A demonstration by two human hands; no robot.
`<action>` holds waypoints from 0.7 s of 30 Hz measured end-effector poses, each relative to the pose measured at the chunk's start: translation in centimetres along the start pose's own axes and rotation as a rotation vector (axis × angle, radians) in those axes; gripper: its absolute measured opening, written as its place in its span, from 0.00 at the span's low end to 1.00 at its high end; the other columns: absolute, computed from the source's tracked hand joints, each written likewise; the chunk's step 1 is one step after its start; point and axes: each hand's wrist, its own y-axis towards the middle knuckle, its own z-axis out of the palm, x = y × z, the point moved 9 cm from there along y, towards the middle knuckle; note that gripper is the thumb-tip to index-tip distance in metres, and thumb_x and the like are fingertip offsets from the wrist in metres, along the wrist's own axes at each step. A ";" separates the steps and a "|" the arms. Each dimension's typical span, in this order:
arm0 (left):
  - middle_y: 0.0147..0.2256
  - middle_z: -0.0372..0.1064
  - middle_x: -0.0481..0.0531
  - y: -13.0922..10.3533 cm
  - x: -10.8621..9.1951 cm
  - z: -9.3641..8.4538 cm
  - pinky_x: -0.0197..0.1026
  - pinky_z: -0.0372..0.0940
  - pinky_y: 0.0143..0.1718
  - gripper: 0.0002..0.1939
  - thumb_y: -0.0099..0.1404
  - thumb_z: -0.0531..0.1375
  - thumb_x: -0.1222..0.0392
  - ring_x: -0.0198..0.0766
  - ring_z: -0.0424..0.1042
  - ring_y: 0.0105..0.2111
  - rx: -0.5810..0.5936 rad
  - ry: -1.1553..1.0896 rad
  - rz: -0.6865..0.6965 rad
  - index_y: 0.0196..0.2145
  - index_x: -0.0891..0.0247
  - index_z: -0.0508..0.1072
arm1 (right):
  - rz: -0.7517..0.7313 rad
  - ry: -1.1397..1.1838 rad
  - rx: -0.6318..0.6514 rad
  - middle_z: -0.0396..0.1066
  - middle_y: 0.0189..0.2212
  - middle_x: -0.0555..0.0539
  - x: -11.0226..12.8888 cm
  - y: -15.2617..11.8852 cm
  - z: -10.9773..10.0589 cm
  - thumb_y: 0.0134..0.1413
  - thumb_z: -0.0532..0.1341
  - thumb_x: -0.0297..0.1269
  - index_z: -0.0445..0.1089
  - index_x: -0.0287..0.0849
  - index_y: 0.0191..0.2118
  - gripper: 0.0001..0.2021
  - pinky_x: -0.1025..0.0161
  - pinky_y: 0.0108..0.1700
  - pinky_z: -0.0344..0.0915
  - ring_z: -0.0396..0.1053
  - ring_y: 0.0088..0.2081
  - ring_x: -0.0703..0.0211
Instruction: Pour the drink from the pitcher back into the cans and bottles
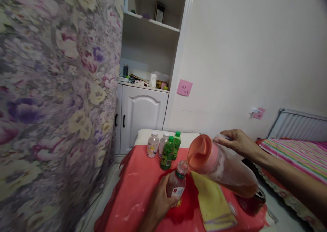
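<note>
Orange-rimmed pitcher (230, 174) leans beside an open bottle (171, 186).
From afar, through the head view, I see the bottle at six o'clock, the left hand (160, 198) curled round its body, presumably to steady it with the neck clear. At the bottle's three o'clock, the right hand (236, 141) is closed on the pitcher's handle, tilting its rim just beside the bottle's mouth; I cannot tell whether they touch. Toward eleven, green-capped bottles (167, 157) stand upright with white-capped ones (152, 147), seemingly set back for working room. I can't read the held bottle's white-and-red label (178, 191). At twelve, a pink note (184, 88) bears handwriting, perhaps "243"; its second line defeats me.
</note>
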 end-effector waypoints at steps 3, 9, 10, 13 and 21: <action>0.52 0.75 0.56 0.0 0.1 -0.1 0.45 0.65 0.55 0.38 0.44 0.64 0.74 0.50 0.73 0.52 -0.007 0.002 -0.019 0.55 0.62 0.70 | 0.006 0.021 -0.041 0.49 0.18 0.57 -0.5 -0.4 0.0 0.53 0.60 0.61 0.56 0.44 0.21 0.26 0.65 0.24 0.44 0.48 0.22 0.67; 0.50 0.76 0.55 -0.2 0.2 -0.2 0.45 0.67 0.53 0.37 0.43 0.65 0.73 0.51 0.74 0.50 -0.029 -0.021 -0.014 0.54 0.62 0.71 | 0.042 0.232 -0.116 0.48 0.17 0.57 -2.3 -1.6 1.6 0.51 0.61 0.62 0.55 0.45 0.19 0.27 0.65 0.23 0.45 0.46 0.20 0.68; 0.50 0.77 0.55 -0.3 0.2 -0.2 0.45 0.67 0.52 0.36 0.43 0.65 0.73 0.51 0.74 0.49 -0.031 -0.024 -0.020 0.53 0.63 0.72 | 0.045 0.261 -0.129 0.48 0.17 0.57 -2.6 -1.8 1.9 0.50 0.61 0.62 0.55 0.45 0.19 0.27 0.65 0.23 0.44 0.46 0.20 0.68; 0.49 0.77 0.56 -0.4 0.2 -0.1 0.45 0.68 0.50 0.36 0.43 0.65 0.73 0.51 0.75 0.48 -0.033 -0.035 -0.051 0.53 0.64 0.72 | 0.069 0.323 -0.163 0.47 0.16 0.57 -3.7 -2.2 2.6 0.48 0.61 0.63 0.55 0.45 0.19 0.27 0.64 0.22 0.43 0.44 0.20 0.67; 0.50 0.77 0.54 -0.2 -0.6 -0.1 0.44 0.68 0.52 0.36 0.44 0.65 0.72 0.51 0.75 0.49 -0.030 -0.017 -0.023 0.54 0.62 0.72 | 0.123 0.587 -0.447 0.46 0.14 0.59 -10.3 -4.0 1.7 0.52 0.63 0.58 0.54 0.46 0.18 0.26 0.64 0.22 0.39 0.41 0.19 0.68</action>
